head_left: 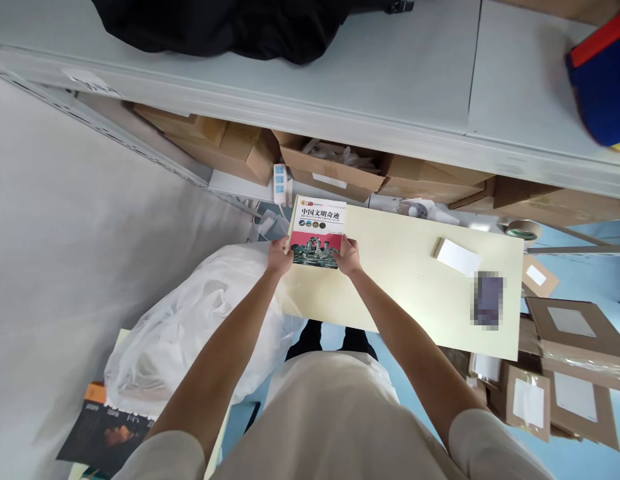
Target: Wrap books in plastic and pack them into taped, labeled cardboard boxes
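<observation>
A book (317, 233) with a white and pinkish-red cover, Chinese title characters and a dark picture near its bottom lies face up at the left part of the pale yellow table (400, 280). My left hand (280, 257) grips its left edge, with the thumb at the cover's lower corner. On the opposite edge, my right hand (349, 256) is closed with its thumb over the cover. Whether the book rests flat on the tabletop or is slightly lifted, I cannot tell.
A small white box (457, 257) and a blurred-out dark object (488, 299) lie on the table's right. Beside the left end bulges a white plastic bag (190, 320). Open cartons (335, 170) and a power strip (279, 183) sit behind, under a grey shelf (390, 73). Parcels (565, 327) are stacked at right.
</observation>
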Motion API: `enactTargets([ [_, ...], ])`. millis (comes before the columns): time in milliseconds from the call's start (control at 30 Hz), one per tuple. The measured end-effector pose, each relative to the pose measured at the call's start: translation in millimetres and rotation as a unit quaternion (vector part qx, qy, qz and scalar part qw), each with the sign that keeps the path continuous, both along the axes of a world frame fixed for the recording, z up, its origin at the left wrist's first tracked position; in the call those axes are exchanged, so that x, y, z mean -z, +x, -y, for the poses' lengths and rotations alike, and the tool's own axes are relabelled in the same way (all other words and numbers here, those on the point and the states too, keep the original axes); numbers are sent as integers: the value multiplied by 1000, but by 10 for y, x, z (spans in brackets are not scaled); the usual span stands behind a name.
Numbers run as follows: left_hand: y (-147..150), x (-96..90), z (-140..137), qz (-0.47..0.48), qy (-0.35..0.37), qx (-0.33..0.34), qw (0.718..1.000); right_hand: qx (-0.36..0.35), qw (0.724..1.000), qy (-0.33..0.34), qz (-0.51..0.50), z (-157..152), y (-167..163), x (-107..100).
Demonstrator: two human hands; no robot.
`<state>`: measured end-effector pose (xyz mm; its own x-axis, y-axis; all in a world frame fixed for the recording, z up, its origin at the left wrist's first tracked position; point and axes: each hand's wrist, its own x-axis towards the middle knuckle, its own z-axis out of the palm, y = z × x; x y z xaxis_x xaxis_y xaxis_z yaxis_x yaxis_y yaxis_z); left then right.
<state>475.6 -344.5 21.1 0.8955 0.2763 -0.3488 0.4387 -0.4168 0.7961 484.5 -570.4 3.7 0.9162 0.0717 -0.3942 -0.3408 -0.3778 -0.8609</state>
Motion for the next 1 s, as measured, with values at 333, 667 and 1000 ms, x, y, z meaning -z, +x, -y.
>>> enactTargets([
  [333,-717,-852,571,-27,-372,-33,927,-27,974,226,-9,-112,-777,-719],
  [667,-1029,-1326,843,70,-291,262,917,-110,987,70,91,307,-1297,-1535],
  [1000,-1150,-1349,1299,101,-248,310,912,-27,946,-311,88,1171,-2045,-1563],
])
